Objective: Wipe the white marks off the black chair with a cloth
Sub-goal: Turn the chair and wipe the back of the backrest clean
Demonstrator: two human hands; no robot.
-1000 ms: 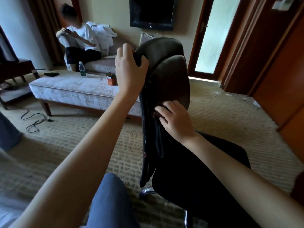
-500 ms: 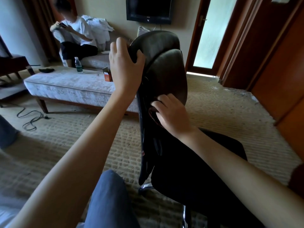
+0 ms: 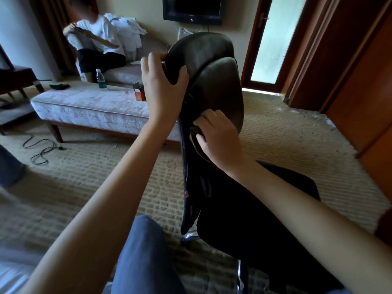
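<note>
The black chair (image 3: pixel 214 77) stands in front of me, its backrest edge-on and its seat at the lower right. My left hand (image 3: pixel 163 88) grips the top left edge of the backrest, thumb on the near side. My right hand (image 3: pixel 218 139) presses a dark reddish cloth (image 3: pixel 196 141) against the backrest's front, about halfway down. Most of the cloth is hidden under my fingers. No white marks show on the chair from this angle.
A pale upholstered bench (image 3: pixel 91 107) stands left of the chair with a water bottle (image 3: pixel 100 79) and an orange box (image 3: pixel 140 93) on it. A person (image 3: pixel 95 43) sits on the sofa behind. A cable (image 3: pixel 40 149) lies on the carpet. Wooden doors line the right side.
My right hand with the cloth has slid slightly up the backrest. My left hand keeps its grip on the top edge. The seated person has moved an arm.
</note>
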